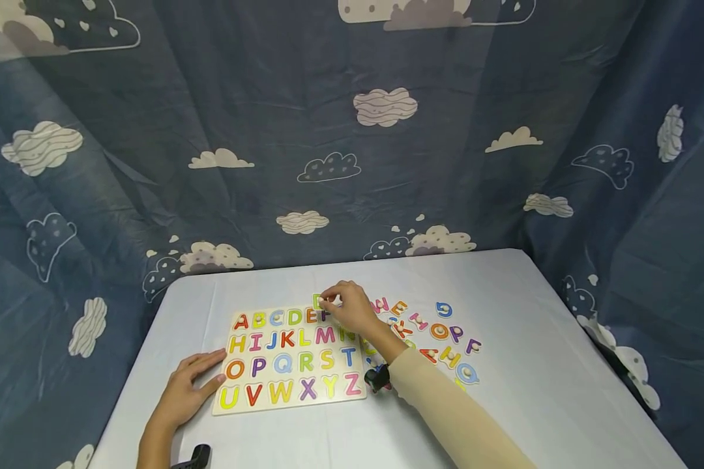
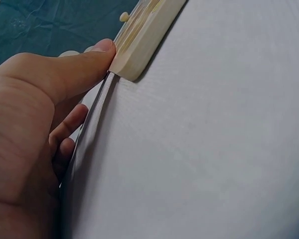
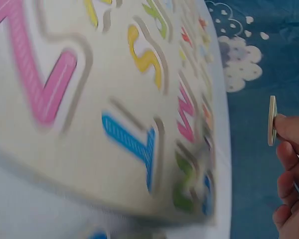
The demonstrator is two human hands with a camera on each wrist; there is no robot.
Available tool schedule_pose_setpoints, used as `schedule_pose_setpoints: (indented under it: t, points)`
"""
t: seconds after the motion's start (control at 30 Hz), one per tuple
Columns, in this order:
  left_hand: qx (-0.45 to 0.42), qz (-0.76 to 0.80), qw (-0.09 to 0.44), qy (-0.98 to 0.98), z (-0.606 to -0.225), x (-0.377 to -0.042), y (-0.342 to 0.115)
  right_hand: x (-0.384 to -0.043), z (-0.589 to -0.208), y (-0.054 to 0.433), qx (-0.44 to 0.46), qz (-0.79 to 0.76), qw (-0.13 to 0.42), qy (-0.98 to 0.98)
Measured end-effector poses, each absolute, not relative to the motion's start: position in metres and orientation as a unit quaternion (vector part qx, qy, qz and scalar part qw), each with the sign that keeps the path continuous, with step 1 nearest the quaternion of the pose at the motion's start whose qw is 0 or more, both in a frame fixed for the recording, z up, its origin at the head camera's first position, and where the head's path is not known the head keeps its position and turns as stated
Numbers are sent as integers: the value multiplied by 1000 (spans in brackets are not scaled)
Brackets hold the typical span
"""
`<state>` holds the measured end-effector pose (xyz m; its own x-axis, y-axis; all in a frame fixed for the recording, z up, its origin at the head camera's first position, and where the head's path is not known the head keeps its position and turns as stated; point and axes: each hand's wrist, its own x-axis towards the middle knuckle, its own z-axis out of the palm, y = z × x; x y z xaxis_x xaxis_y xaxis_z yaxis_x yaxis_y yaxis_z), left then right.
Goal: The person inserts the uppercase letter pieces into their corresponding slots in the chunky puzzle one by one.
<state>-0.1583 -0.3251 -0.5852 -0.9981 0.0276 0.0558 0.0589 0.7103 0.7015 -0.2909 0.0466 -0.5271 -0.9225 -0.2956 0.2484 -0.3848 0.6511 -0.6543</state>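
A flat wooden alphabet board (image 1: 287,405) with coloured letters lies on the white table. My left hand (image 1: 183,391) rests beside its left edge, fingers extended; in the left wrist view the thumb (image 2: 84,67) touches the board's corner (image 2: 134,67). Above the board's top edge, my right hand (image 1: 352,309) pinches a small green letter piece (image 1: 316,300) between thumb and fingers. In the right wrist view that letter piece (image 3: 271,122) appears edge-on, its face hidden. The right hand and forearm cover part of the board's upper right corner.
Loose letter pieces lie scattered right of the board, among them an orange O (image 1: 439,331), a blue Q (image 1: 467,373) and a purple P (image 1: 456,334). A blue cloud-patterned curtain (image 1: 328,202) hangs behind the white table (image 1: 540,365).
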Motion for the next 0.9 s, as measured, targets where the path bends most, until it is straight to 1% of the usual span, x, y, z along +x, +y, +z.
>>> schedule_pose_setpoints:
  t: [0.23,0.33,0.67,0.9]
  points:
    - [-26,-381,24,-924,-588,-160,-327,-295,-540,14,176,384,16,-906]
    - [-23,-382,26,-923,-589,-159,-327,-297,-545,4,180,375,7,-909]
    - [-17,-382,28,-924,-591,-158,-323,-297,-566,-8,156,340,-1,-927]
    - [-25,-377,38,-925,-588,-156,-324,-298,-570,-20,159,347,3,-924]
